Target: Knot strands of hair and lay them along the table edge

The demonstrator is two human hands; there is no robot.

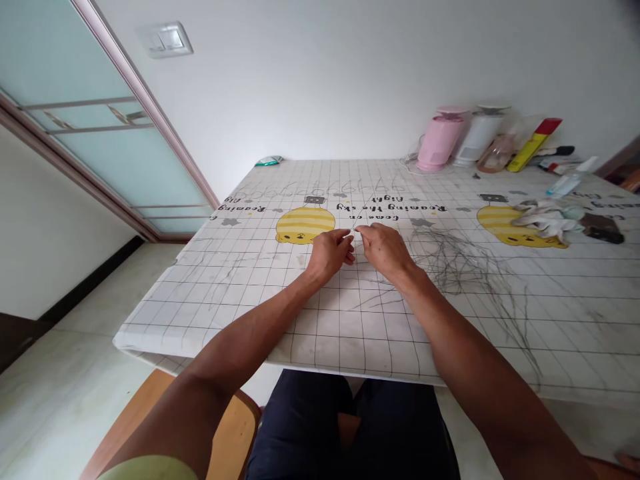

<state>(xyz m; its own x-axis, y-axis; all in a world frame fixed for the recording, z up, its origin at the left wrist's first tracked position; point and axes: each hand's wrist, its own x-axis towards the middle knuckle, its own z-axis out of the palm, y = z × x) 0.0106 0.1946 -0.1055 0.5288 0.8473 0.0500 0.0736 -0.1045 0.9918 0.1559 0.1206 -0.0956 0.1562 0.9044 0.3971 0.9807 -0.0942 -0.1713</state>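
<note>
My left hand (331, 253) and my right hand (384, 250) meet over the middle of the table, fingertips almost touching. Both are closed in a pinch on a thin dark wire (353, 231), which is hard to make out at this size. Beside my right hand and forearm lies a loose tangle of thin dark wires (460, 263), with strands trailing toward the table's front edge. Beyond my hands, a row of thin wire pieces with curled shapes (320, 190) is spread along the back of the tabletop. A few fainter strands (220, 273) lie to the left.
A checked cloth (190, 320) with balloon prints covers the table. At the back right stand a pink cylinder-shaped device (440, 141), a white one (477, 137), a yellow-and-red box (534, 145) and a clear bottle (573, 179). Crumpled white cloth (547, 219) lies at right. A wooden stool (235, 427) is below.
</note>
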